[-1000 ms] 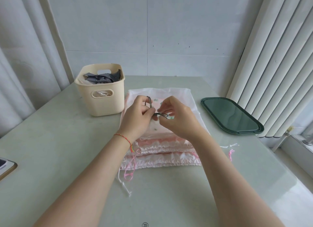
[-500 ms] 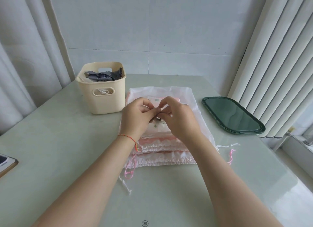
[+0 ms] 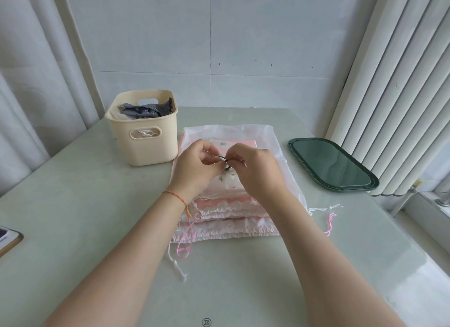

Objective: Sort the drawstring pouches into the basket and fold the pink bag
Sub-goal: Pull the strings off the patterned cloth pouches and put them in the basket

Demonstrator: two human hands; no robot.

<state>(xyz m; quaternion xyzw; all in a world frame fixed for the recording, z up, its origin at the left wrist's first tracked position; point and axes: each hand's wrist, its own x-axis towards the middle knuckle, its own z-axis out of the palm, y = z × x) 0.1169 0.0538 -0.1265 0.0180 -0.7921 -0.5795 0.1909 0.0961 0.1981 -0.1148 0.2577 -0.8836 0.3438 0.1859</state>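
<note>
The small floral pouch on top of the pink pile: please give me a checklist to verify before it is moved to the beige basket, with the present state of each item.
1. Dark drawstring cord held: ok, left hand and right hand both pinch it.
2. Cord tied off: cannot tell, the fingers hide the knot.
3. Small white floral fabric pouch free to lift: ok, it lies on top of the pile of pink satin drawstring bags.
4. Room in the beige plastic basket: cannot tell, grey pouches already reach near its rim.
5. Way to the basket: ok, it stands just beside the pile, with nothing between them.
</note>
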